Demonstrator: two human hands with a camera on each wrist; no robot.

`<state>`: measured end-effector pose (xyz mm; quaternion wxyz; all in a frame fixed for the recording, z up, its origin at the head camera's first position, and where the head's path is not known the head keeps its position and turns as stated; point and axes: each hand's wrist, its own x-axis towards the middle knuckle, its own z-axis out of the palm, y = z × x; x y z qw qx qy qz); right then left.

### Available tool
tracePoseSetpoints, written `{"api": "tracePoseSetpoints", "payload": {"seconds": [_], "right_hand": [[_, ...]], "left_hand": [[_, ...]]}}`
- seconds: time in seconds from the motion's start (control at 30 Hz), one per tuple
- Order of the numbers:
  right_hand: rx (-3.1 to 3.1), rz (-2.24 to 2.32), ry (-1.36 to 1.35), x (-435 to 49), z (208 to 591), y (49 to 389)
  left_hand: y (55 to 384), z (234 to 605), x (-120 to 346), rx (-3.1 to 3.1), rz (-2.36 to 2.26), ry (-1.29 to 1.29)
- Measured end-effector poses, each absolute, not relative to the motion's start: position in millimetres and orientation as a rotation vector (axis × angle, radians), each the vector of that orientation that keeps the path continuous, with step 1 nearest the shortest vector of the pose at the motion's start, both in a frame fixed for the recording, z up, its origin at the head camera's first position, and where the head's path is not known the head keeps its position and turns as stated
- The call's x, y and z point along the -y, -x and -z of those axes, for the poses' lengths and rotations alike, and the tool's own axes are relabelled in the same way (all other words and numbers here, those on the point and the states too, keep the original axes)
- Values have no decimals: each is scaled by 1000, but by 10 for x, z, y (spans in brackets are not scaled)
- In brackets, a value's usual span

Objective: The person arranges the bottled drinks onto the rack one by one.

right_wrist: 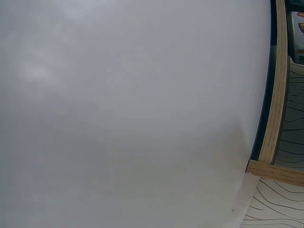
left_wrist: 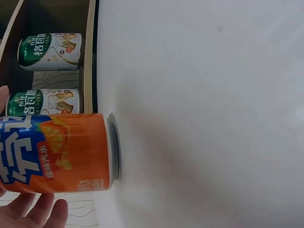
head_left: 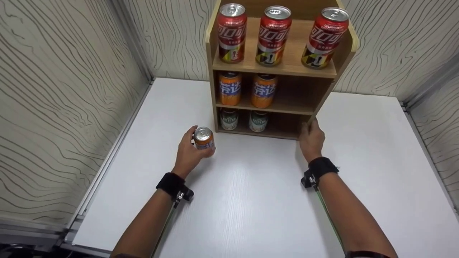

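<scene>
My left hand grips an orange soda can, thumb on the near side and fingers round the far side. In the left wrist view that orange soda can has its base close over the white table, with a shadow beside it. It is left of the wooden shelf, near its front corner. My right hand holds the shelf's lower right side panel, thumb toward the front edge. That hand does not show in the right wrist view, where the shelf's wooden corner appears.
Three red cola cans stand on the shelf's top level. Two orange cans occupy the middle level, left and centre. Two green-and-white cans are on the bottom level. Wood-patterned panels enclose the white table.
</scene>
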<state>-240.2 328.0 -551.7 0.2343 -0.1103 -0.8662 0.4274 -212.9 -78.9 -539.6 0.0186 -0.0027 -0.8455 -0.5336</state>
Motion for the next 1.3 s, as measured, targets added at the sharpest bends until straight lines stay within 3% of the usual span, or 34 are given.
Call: {"api": "tracePoseSetpoints", "payload": {"seconds": [1.3], "right_hand": [[2410, -1172, 308, -3289, 5509, 2404]], "left_hand": [[2148, 5454, 744, 2481, 1547, 34]]}}
